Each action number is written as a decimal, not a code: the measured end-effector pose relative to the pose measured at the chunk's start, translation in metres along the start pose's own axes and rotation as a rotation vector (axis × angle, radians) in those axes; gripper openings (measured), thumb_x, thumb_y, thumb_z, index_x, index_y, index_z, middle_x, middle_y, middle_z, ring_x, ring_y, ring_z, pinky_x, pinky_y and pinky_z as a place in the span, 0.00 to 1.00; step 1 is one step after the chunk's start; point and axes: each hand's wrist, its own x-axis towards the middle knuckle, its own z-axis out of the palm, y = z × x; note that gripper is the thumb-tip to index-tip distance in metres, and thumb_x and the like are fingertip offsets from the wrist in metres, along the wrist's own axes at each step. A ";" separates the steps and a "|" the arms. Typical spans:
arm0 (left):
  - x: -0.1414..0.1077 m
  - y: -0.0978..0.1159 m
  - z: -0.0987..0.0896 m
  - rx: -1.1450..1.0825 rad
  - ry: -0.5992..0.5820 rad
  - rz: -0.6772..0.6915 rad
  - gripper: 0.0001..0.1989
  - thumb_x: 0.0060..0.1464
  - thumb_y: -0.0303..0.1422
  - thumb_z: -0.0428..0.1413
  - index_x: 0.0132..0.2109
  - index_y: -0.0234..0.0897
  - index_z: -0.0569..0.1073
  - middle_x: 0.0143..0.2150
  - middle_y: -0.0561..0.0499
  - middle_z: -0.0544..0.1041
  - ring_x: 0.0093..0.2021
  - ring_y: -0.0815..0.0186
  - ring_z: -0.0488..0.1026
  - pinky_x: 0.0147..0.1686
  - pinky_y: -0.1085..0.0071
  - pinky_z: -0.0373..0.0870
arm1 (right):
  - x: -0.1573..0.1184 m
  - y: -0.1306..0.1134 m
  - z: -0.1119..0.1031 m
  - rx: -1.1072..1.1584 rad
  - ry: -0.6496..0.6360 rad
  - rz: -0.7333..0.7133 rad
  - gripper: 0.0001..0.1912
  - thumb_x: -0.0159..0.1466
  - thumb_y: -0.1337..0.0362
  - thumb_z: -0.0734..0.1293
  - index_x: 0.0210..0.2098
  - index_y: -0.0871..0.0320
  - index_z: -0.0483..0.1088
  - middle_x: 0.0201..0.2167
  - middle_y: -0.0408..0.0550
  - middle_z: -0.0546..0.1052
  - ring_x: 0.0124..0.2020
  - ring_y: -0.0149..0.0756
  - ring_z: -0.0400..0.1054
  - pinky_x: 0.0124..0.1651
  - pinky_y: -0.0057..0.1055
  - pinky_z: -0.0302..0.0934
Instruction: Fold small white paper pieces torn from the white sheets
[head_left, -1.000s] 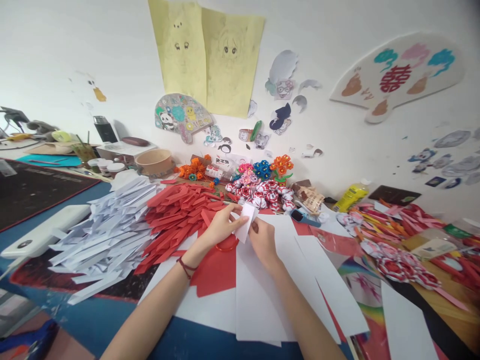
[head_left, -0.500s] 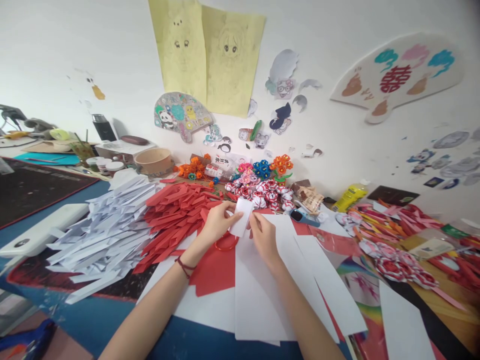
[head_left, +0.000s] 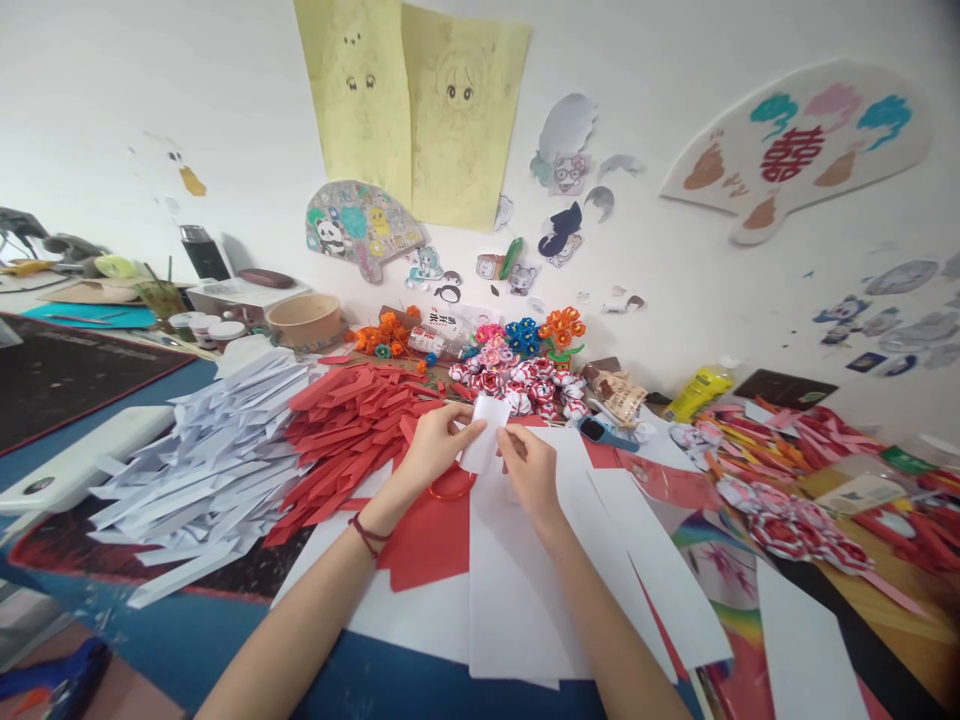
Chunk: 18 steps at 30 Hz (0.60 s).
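A small piece of white paper (head_left: 486, 432) is held up between my two hands, over the table. My left hand (head_left: 442, 440) pinches its left edge between thumb and fingers. On the other side, my right hand (head_left: 529, 465) grips the right edge with thumb and forefinger. Below lie large white sheets (head_left: 525, 580) and a red sheet (head_left: 429, 545). A red ring-shaped item (head_left: 452, 488) rests under the small paper, partly hidden by it and my left hand.
Piles of folded white strips (head_left: 210, 460) and red strips (head_left: 352, 430) lie at left. Behind my hands are red-and-white paper flowers (head_left: 536, 385) and a blue watch (head_left: 606, 433). A yellow bottle (head_left: 699, 392) and more strips (head_left: 795, 440) are at right. A white power bank (head_left: 86, 458) sits far left.
My right hand has shifted very slightly to the right along the small paper's edge. My left hand keeps its pinch, and the view has tilted a little.
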 end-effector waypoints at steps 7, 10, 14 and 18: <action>-0.001 -0.003 -0.001 -0.062 0.009 -0.006 0.18 0.55 0.45 0.53 0.41 0.34 0.76 0.36 0.48 0.79 0.28 0.69 0.71 0.25 0.76 0.64 | -0.001 -0.006 -0.001 0.034 -0.020 -0.021 0.16 0.63 0.53 0.61 0.29 0.59 0.70 0.20 0.43 0.70 0.19 0.30 0.62 0.23 0.25 0.56; -0.001 0.000 -0.002 -0.063 0.028 -0.007 0.18 0.54 0.45 0.54 0.40 0.33 0.76 0.35 0.48 0.79 0.27 0.69 0.71 0.24 0.77 0.63 | -0.002 -0.008 -0.002 0.034 -0.023 -0.029 0.16 0.64 0.54 0.60 0.29 0.59 0.69 0.21 0.43 0.70 0.20 0.30 0.63 0.24 0.25 0.57; -0.002 0.004 -0.003 -0.080 0.061 -0.003 0.18 0.52 0.45 0.56 0.38 0.33 0.77 0.32 0.48 0.79 0.25 0.69 0.70 0.22 0.76 0.62 | -0.002 -0.010 -0.002 0.040 -0.037 -0.031 0.16 0.64 0.54 0.60 0.29 0.59 0.69 0.21 0.43 0.70 0.21 0.30 0.64 0.25 0.24 0.56; -0.002 0.005 -0.003 -0.078 0.060 -0.018 0.18 0.51 0.45 0.56 0.38 0.33 0.77 0.31 0.49 0.79 0.25 0.69 0.70 0.22 0.76 0.62 | -0.003 -0.011 -0.002 0.060 -0.037 -0.032 0.17 0.64 0.53 0.60 0.28 0.58 0.69 0.21 0.43 0.70 0.20 0.30 0.63 0.25 0.24 0.57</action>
